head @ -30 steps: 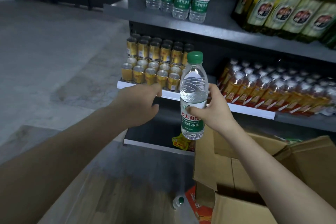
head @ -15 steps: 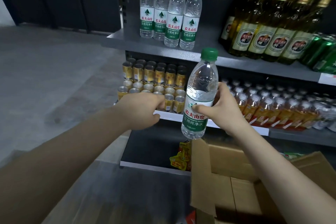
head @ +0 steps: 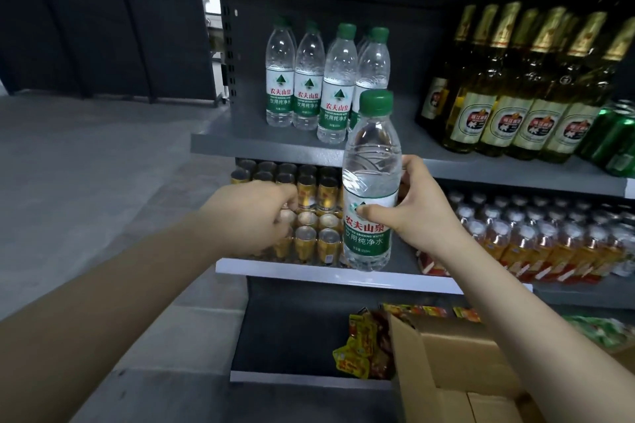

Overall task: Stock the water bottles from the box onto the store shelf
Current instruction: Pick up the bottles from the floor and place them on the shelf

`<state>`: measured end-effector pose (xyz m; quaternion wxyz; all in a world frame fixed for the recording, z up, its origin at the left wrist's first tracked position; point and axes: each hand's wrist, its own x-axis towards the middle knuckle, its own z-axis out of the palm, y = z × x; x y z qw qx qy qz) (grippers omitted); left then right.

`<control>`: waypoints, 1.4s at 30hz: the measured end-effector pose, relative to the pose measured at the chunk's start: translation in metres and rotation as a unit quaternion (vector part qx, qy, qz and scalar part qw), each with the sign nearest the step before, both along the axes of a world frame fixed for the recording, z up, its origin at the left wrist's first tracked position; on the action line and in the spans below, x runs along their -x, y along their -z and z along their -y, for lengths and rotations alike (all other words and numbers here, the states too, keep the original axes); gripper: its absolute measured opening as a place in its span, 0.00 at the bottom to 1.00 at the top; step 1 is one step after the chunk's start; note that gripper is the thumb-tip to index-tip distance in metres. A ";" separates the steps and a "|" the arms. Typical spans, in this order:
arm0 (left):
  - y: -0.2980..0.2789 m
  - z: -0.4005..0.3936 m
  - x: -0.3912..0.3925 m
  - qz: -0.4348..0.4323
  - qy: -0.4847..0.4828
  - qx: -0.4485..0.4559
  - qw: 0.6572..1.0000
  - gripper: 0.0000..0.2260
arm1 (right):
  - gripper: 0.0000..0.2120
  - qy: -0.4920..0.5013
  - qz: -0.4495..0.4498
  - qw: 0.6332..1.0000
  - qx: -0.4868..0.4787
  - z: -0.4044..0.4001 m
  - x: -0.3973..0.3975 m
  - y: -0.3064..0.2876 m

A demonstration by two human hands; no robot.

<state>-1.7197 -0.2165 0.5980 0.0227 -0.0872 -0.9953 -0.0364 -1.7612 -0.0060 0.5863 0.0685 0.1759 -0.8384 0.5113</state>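
My right hand (head: 417, 209) grips a clear water bottle (head: 371, 161) with a green cap and green label, upright, in front of the grey shelf (head: 261, 148). Several matching water bottles (head: 309, 79) stand on that shelf's left part, just above and behind the held one. My left hand (head: 252, 216) hovers with loosely curled fingers in front of the gold cans, holding nothing. The open cardboard box (head: 443, 364) sits on the floor at the lower right; its inside is hidden.
Tall yellow-green glass bottles (head: 515, 89) and green cans (head: 615, 134) fill the shelf's right side. Gold cans (head: 316, 216) and orange drink bottles (head: 556, 240) occupy the shelf below. Snack packets (head: 364, 343) lie on the bottom shelf. Grey floor stretches left.
My right hand has lifted the bottle up toward the upper shelf with the other water bottles. The view tilted up. My left hand stayed near the gold cans.
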 end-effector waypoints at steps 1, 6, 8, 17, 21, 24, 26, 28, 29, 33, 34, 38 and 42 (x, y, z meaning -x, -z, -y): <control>-0.003 0.006 0.006 -0.002 0.002 0.000 1.000 0.10 | 0.27 0.002 -0.002 1.000 0.007 0.006 0.005 -0.003; -0.015 0.030 0.033 -0.012 0.014 -0.007 1.000 0.10 | 0.27 0.011 -0.003 0.999 0.045 0.028 0.028 -0.015; -0.018 0.037 0.044 -0.017 0.015 -0.016 1.000 0.10 | 0.27 0.018 -0.010 0.998 0.056 0.035 0.038 -0.019; -0.023 0.053 0.091 -0.009 0.024 -0.041 0.999 0.12 | 0.24 0.006 -0.034 0.998 0.061 0.056 0.088 -0.032; -0.023 0.061 0.118 -0.007 0.014 -0.047 0.999 0.12 | 0.24 -0.006 -0.029 0.997 0.071 0.064 0.115 -0.037; -0.024 0.068 0.139 -0.003 0.004 -0.046 0.999 0.13 | 0.25 -0.019 -0.026 0.997 0.071 0.068 0.135 -0.043; -0.026 0.072 0.153 -0.005 -0.003 -0.038 0.999 0.13 | 0.26 -0.032 -0.029 0.996 0.074 0.071 0.149 -0.047; -0.028 0.075 0.166 -0.007 -0.014 -0.031 0.999 0.13 | 0.26 -0.041 -0.026 0.996 0.079 0.075 0.162 -0.051; -0.028 0.077 0.172 -0.008 -0.019 -0.030 0.999 0.13 | 0.26 -0.045 -0.024 0.995 0.082 0.077 0.169 -0.052; -0.030 0.082 0.194 -0.015 -0.037 -0.027 0.999 0.12 | 0.26 -0.069 -0.021 0.992 0.100 0.087 0.193 -0.056; -0.031 0.082 0.199 -0.021 -0.041 -0.028 0.999 0.12 | 0.26 -0.076 -0.020 0.992 0.103 0.090 0.198 -0.056; -0.035 0.084 0.213 -0.049 -0.056 -0.034 0.997 0.09 | 0.26 -0.099 -0.014 0.988 0.117 0.103 0.216 -0.058; -0.039 0.089 0.222 -0.051 -0.064 -0.043 0.996 0.10 | 0.26 -0.116 -0.007 0.984 0.135 0.117 0.229 -0.058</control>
